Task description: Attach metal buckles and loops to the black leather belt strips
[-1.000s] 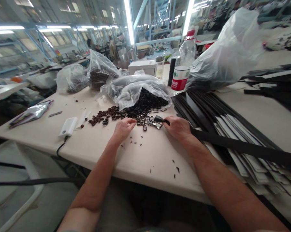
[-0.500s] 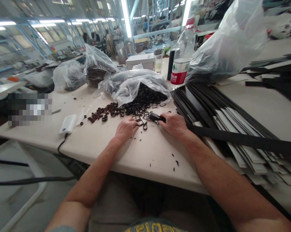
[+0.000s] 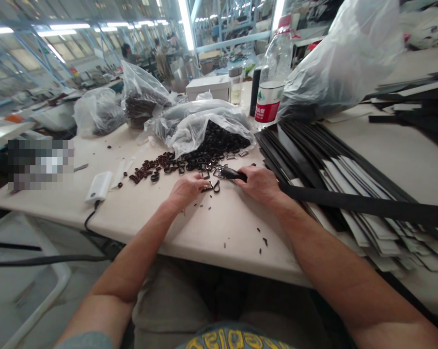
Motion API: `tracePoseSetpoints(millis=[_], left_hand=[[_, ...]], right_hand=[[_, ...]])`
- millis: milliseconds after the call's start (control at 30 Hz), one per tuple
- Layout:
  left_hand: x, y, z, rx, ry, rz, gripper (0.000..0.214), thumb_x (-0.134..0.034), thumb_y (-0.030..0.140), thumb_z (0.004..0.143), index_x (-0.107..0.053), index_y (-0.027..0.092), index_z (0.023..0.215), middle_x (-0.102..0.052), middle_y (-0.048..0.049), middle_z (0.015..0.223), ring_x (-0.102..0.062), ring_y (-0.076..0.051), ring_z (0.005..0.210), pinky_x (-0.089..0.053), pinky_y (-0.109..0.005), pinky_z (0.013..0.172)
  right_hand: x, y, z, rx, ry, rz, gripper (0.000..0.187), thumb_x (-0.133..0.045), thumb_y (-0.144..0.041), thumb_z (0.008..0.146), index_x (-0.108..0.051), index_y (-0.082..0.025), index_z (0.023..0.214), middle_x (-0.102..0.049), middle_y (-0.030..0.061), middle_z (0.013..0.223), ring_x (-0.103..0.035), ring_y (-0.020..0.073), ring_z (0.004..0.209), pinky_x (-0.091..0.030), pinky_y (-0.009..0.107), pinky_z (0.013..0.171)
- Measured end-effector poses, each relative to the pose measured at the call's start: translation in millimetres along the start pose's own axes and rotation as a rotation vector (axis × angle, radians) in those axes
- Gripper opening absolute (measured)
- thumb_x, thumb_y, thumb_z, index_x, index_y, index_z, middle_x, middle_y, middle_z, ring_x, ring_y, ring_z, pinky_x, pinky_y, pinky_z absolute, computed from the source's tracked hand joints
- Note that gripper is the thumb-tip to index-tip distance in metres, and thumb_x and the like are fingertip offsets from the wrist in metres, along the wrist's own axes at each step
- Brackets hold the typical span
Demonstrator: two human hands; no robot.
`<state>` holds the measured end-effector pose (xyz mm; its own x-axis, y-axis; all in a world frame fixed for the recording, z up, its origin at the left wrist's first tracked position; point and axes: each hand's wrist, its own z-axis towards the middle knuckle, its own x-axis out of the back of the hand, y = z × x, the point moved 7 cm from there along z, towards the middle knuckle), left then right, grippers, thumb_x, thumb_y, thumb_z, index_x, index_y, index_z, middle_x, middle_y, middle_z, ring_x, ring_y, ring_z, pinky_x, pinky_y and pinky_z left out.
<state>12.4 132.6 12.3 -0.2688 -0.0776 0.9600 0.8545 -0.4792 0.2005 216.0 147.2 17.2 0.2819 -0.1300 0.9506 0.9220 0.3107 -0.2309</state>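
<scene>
My right hand (image 3: 260, 183) is closed round a black strap (image 3: 320, 195), whose long part runs off to the right over a stack of strips. The strap's folded end (image 3: 231, 173) sticks out to the left of my fingers, among metal buckles (image 3: 218, 168). My left hand (image 3: 188, 190) has its thumb and fingers pinched on a small metal buckle (image 3: 206, 188), partly hidden by the fingertips. A black loop (image 3: 216, 186) lies between the hands.
Brown loops (image 3: 149, 167) and a plastic bag (image 3: 211, 114) spilling black loops lie beyond my hands. Black and white strips (image 3: 353, 194) are stacked at right. A bottle (image 3: 270, 92) stands behind. A white corded device (image 3: 99, 187) is at left, and small black bits (image 3: 265, 241) lie in front.
My left hand has drawn slightly left, and the buckle at its fingertips has shifted with it. My right hand keeps its hold on the strap. The view has moved a little.
</scene>
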Motion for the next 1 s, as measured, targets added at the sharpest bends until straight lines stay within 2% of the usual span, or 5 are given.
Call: tracePoseSetpoints(millis=[233,400,667,833,1000], left_hand=[[1.6,17,13,-0.165,-0.120,0.238,0.018,-0.060,0.018,0.087,-0.075,0.021,0.077,-0.068,-0.0089,0.087,-0.059,-0.022,0.083,-0.041,-0.031,0.067],[-1.0,19,21,-0.077,-0.117,0.226,0.015,-0.057,0.014,0.082,-0.071,0.016,0.077,-0.067,-0.0103,0.086,-0.060,-0.022,0.082,-0.044,-0.032,0.072],[6.8,-24,4,0.394,0.308,-0.733,0.019,-0.069,0.035,0.074,-0.065,0.018,0.070,-0.057,0.0038,0.059,-0.048,-0.010,0.054,-0.035,-0.023,0.053],[7.0,-24,-12,0.513,0.559,-1.023,0.023,-0.078,0.036,0.066,-0.065,0.017,0.071,-0.062,0.0032,0.062,-0.054,-0.009,0.057,-0.040,-0.021,0.056],[-0.1,-17,-18,0.621,0.639,-1.439,0.033,-0.084,0.035,0.058,-0.061,0.016,0.074,-0.070,-0.0005,0.071,-0.063,-0.011,0.059,-0.051,-0.024,0.061]], right_hand=[[1,-2,-1,0.014,0.005,0.003,0.027,-0.060,-0.042,0.090,-0.071,-0.020,0.103,-0.073,0.0080,0.097,-0.066,0.0236,0.084,-0.034,0.031,0.063],[2,-3,-1,0.008,0.011,0.039,0.026,-0.061,-0.040,0.088,-0.072,-0.021,0.102,-0.073,0.0074,0.097,-0.066,0.0232,0.085,-0.035,0.031,0.065],[6,-4,-1,0.012,0.066,0.152,0.026,-0.063,-0.040,0.087,-0.072,-0.020,0.100,-0.074,0.0071,0.095,-0.066,0.0227,0.082,-0.037,0.031,0.065],[16,-12,-7,0.077,0.151,0.201,0.026,-0.065,-0.038,0.086,-0.071,-0.019,0.103,-0.074,0.0070,0.098,-0.067,0.0241,0.085,-0.041,0.031,0.069],[19,-32,-16,0.209,0.155,0.259,0.026,-0.069,-0.034,0.083,-0.070,-0.019,0.105,-0.074,0.0063,0.101,-0.068,0.0235,0.088,-0.043,0.031,0.073]])
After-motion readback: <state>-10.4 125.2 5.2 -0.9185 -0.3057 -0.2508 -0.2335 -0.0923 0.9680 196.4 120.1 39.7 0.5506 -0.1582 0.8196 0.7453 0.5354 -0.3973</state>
